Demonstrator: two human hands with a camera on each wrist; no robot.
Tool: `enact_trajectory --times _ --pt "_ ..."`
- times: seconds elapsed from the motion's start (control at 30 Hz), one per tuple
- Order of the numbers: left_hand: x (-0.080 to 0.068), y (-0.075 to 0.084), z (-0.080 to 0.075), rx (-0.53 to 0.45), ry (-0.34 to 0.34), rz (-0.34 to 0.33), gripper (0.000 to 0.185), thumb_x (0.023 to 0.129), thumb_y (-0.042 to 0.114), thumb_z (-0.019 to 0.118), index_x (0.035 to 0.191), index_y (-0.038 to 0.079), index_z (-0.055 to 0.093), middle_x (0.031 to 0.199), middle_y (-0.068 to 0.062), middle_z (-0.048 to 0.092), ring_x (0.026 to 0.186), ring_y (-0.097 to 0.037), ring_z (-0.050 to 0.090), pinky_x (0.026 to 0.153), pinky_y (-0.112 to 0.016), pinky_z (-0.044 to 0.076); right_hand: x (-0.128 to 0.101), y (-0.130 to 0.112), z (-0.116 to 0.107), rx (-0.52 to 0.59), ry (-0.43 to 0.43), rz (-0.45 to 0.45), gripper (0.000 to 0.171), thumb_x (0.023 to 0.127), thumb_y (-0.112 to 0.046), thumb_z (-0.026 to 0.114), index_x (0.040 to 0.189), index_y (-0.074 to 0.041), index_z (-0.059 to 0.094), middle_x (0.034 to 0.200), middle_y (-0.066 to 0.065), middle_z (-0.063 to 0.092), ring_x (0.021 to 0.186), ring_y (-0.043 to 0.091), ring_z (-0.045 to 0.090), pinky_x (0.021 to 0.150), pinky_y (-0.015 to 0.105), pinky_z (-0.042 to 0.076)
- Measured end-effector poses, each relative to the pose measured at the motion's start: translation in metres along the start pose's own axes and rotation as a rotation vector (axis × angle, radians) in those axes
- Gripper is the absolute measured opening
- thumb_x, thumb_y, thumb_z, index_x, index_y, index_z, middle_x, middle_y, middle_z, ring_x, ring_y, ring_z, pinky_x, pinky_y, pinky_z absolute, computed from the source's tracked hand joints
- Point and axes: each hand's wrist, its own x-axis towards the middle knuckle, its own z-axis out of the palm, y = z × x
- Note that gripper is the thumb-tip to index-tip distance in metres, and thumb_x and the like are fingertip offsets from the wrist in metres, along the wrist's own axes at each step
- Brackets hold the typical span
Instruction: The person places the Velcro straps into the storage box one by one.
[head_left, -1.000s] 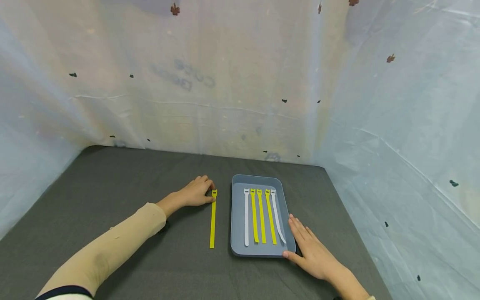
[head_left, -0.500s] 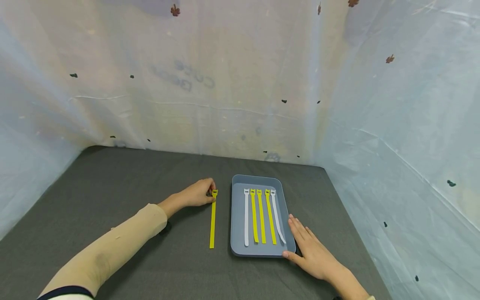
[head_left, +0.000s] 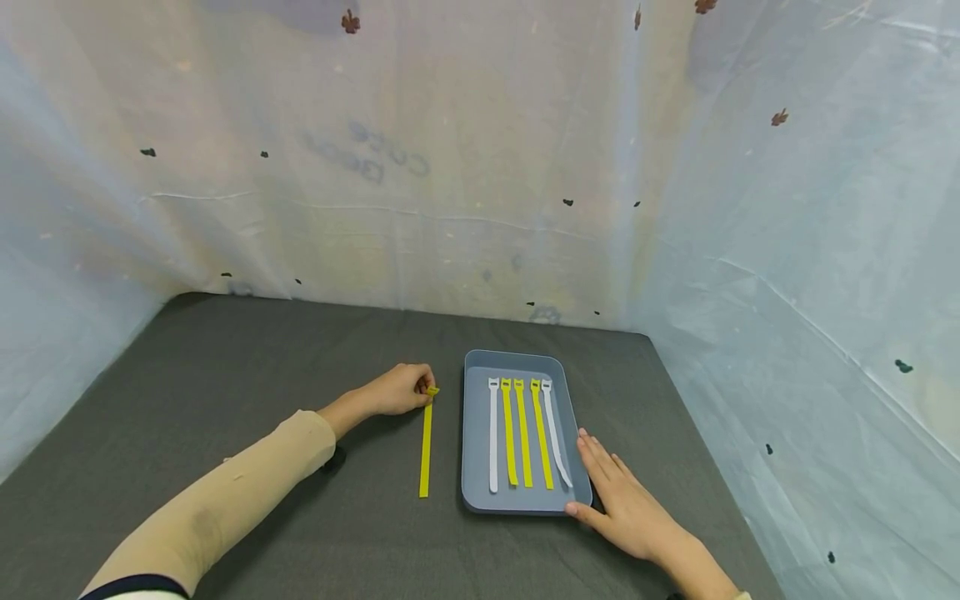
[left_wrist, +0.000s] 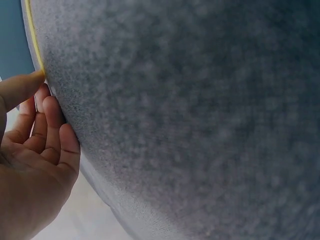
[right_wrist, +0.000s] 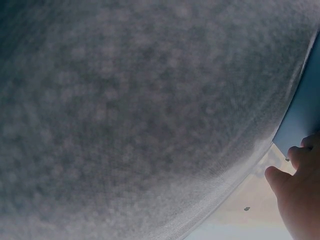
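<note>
My left hand (head_left: 393, 390) pinches the slotted head end of a yellow hook-and-loop cable tie (head_left: 426, 450), left of the tray. The head is tipped up between thumb and fingers, while the tail lies straight toward me on the cloth. In the left wrist view the thumb (left_wrist: 22, 89) meets the end of the yellow strip (left_wrist: 34, 37). My right hand (head_left: 628, 510) rests with straight fingers against the right side of a blue-grey tray (head_left: 474, 442), its thumb at the near right corner. Inside the tray, white ties (head_left: 492, 442) and yellow ties (head_left: 523, 442) lie side by side, heads away from me.
Dark grey cloth (head_left: 322, 525) covers the table. Behind it hangs a pale plastic sheet (head_left: 420, 250) with small dark marks, and another sheet (head_left: 810, 333) closes off the right side. The tray's low rim stands up around the ties.
My left fingers have curled in and drawn slightly down at the yellow tie's head, which has tipped from flat to raised. My right hand and the tray have stayed put.
</note>
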Motion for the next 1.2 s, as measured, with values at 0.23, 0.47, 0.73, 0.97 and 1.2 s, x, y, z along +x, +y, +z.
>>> enact_trajectory --times 0.23,0.47,0.73,0.97,1.2 --pt "-0.002 0.000 -0.001 -0.026 0.002 0.019 0.006 0.098 0.002 0.070 0.100 0.006 0.066 0.091 -0.002 0.066 0.080 -0.013 0.059 0.072 -0.031 0.052 -0.001 0.000 0.000 -0.004 0.006 -0.006 0.095 0.099 -0.062 0.060 0.164 -0.001 0.025 0.172 0.012 0.021 0.156 0.033 0.026 0.119 0.061 0.028" --pt "-0.001 -0.004 0.000 -0.077 0.007 0.020 0.005 0.098 0.003 0.071 0.102 0.005 0.067 0.092 -0.002 0.066 0.081 -0.013 0.060 0.073 -0.031 0.053 -0.001 -0.001 0.000 -0.002 0.004 -0.002 0.095 0.099 -0.062 0.060 0.164 -0.001 0.026 0.172 0.011 0.021 0.156 0.033 0.026 0.119 0.061 0.028" --pt "-0.003 -0.004 -0.001 -0.129 0.035 -0.001 0.008 0.099 0.007 0.072 0.106 0.006 0.068 0.095 -0.001 0.068 0.083 -0.014 0.062 0.073 -0.031 0.054 -0.001 -0.001 0.000 -0.003 0.014 -0.008 0.094 0.099 -0.060 0.061 0.163 0.000 0.026 0.172 0.012 0.022 0.156 0.034 0.027 0.118 0.061 0.029" --pt "-0.009 0.005 -0.004 -0.176 0.071 -0.007 0.008 0.100 0.008 0.070 0.107 0.006 0.067 0.097 -0.003 0.069 0.082 -0.016 0.063 0.067 -0.031 0.053 -0.001 -0.002 -0.001 -0.007 0.018 -0.005 0.094 0.099 -0.060 0.062 0.163 -0.001 0.027 0.172 0.010 0.021 0.156 0.032 0.027 0.117 0.062 0.028" --pt "-0.016 0.011 -0.006 -0.261 0.116 0.005 0.010 0.101 0.008 0.068 0.111 0.005 0.066 0.101 -0.005 0.069 0.088 -0.017 0.066 0.072 -0.033 0.055 0.000 -0.002 -0.002 -0.001 0.010 -0.010 0.094 0.099 -0.059 0.061 0.163 0.000 0.026 0.172 0.012 0.021 0.155 0.035 0.027 0.118 0.062 0.029"
